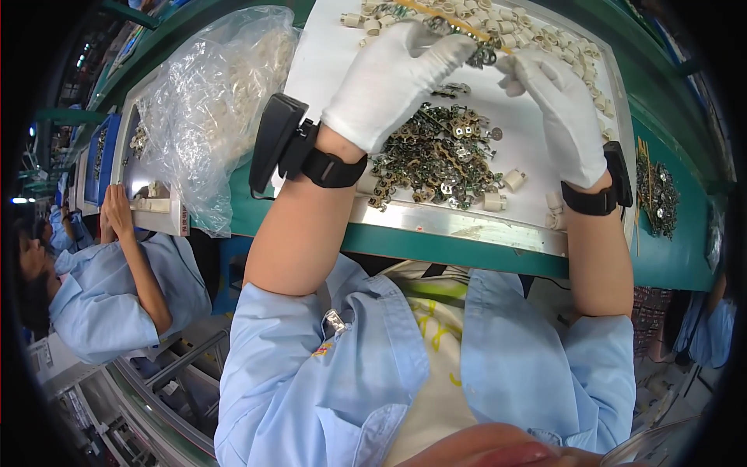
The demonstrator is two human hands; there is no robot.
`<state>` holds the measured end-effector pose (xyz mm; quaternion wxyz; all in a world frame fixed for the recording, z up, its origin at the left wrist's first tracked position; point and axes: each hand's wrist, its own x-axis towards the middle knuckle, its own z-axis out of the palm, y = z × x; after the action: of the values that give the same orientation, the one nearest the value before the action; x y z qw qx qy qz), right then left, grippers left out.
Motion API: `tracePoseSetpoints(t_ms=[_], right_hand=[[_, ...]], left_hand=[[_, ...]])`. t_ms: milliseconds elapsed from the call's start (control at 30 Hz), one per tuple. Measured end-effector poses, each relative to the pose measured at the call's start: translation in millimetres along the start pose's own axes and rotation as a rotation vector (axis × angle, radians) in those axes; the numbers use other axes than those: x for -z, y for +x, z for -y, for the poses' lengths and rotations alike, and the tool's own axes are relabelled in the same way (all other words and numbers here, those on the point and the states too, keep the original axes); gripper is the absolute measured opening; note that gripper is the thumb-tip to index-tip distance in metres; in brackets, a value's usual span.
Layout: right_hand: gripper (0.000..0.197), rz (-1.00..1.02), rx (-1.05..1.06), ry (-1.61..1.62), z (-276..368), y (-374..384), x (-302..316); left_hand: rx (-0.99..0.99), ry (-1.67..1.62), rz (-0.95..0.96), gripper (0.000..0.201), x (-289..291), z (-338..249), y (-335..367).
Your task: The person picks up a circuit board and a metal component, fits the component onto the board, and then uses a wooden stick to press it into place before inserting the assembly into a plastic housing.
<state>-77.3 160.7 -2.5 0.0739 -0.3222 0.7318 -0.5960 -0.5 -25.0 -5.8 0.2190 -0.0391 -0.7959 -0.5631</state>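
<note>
In a white glove, my left hand (397, 82) is closed around a cluster of small metal parts (482, 53) at a thin wooden stick (447, 17). The stick slants down toward my right hand (556, 101), also gloved in white. Its thumb and fingertips pinch together near the stick's right end; whatever they hold is too small to make out. Beneath and between my hands lies a heap of loose metal parts (443, 152) on a white work surface (334, 43). Several cream, cap-like pieces (513, 180) lie beside the heap.
Many more cream pieces (545, 35) cover the tray's far right side. A clear plastic bag (222, 101) stands at the left. More metal parts (660, 198) and sticks rest on the green bench (669, 253) at right. A co-worker (128, 272) sits at left.
</note>
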Motion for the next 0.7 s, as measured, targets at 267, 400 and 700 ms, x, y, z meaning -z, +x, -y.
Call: tracePoseSetpoints(t_ms=[267,400,700], right_hand=[[0.035,0.126,0.033,-0.023,21,-15,-4],[0.033,0.213,-0.190,0.318,21,-16,-7],[0.033,0.089,-0.169,0.259,20,-17,-9]], left_hand=[[0.048,-0.364,0.076,0.017,-7,-22,-11],[0.016,-0.347,0.057,0.017,-9,-18,-11],[0.195,-0.524,0.161,0.017,-4,-27,-9]])
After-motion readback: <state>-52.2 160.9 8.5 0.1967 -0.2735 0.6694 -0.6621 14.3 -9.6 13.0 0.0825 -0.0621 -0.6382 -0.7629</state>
